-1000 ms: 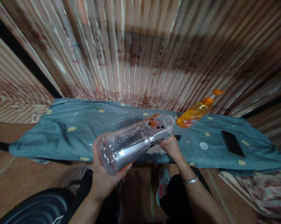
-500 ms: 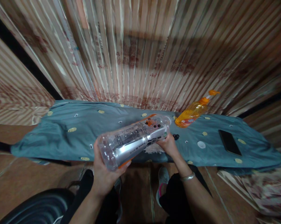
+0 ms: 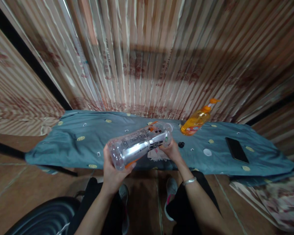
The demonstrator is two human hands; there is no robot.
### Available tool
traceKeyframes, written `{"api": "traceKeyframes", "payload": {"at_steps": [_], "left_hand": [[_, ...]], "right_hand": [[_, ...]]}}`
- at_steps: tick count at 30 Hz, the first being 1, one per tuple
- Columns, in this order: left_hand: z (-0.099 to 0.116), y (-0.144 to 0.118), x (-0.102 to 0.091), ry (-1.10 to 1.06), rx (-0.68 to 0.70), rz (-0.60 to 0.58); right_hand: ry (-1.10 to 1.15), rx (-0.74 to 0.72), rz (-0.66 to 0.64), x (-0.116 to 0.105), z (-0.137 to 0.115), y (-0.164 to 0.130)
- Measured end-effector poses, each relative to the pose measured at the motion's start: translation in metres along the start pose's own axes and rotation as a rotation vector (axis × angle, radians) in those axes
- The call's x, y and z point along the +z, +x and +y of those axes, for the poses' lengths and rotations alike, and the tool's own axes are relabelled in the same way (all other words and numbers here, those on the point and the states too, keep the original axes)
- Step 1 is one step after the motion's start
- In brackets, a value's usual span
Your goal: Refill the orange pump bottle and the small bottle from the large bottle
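I hold a large clear plastic bottle (image 3: 139, 146) on its side in front of me, with a silver, black and orange label around it. My left hand (image 3: 114, 171) grips its base, the end nearest me. My right hand (image 3: 170, 150) holds the neck end, over the front edge of the cloth-covered table (image 3: 71, 143). Whether the bottle is capped is hard to tell. A white cloth (image 3: 155, 155) lies on the table just under the bottle.
An orange pump bottle (image 3: 198, 119) stands at the back right of the blue cloth. A small black cap (image 3: 181, 144), a white round lid (image 3: 207, 152) and a black phone (image 3: 236, 149) lie to the right. Striped curtains hang behind. A dark chair (image 3: 43, 218) is lower left.
The view has pulled back and tilted, so the bottle and hands look smaller and further off. Both hands keep the same grip on the bottle.
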State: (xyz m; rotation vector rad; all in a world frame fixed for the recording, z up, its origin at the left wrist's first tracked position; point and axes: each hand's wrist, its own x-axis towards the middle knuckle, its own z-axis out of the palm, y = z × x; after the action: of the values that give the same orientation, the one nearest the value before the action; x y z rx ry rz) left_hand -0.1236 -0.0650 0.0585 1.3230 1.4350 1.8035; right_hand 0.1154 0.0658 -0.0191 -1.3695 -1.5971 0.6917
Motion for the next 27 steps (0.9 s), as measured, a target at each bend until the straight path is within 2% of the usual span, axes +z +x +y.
{"api": "traceKeyframes", "payload": {"at_steps": [4, 14, 18, 22, 27], "left_hand": [[-0.004, 0.001, 0.002, -0.058, -0.019, 0.043], [0.005, 0.005, 0.009, -0.189, -0.009, -0.021], [-0.007, 0.000, 0.009, -0.274, -0.096, 0.035], [-0.018, -0.010, 0.010, -0.416, -0.249, 0.055], [-0.016, -0.014, 0.018, -0.599, -0.401, 0.042]], "right_hand": [[-0.004, -0.029, 0.014, 0.004, 0.003, 0.002], [0.024, -0.035, 0.004, 0.005, 0.000, 0.006], [0.030, -0.026, 0.007, 0.004, 0.002, 0.005], [0.028, -0.026, 0.021, 0.003, 0.005, 0.004], [0.045, -0.024, 0.041, 0.002, 0.001, 0.003]]}}
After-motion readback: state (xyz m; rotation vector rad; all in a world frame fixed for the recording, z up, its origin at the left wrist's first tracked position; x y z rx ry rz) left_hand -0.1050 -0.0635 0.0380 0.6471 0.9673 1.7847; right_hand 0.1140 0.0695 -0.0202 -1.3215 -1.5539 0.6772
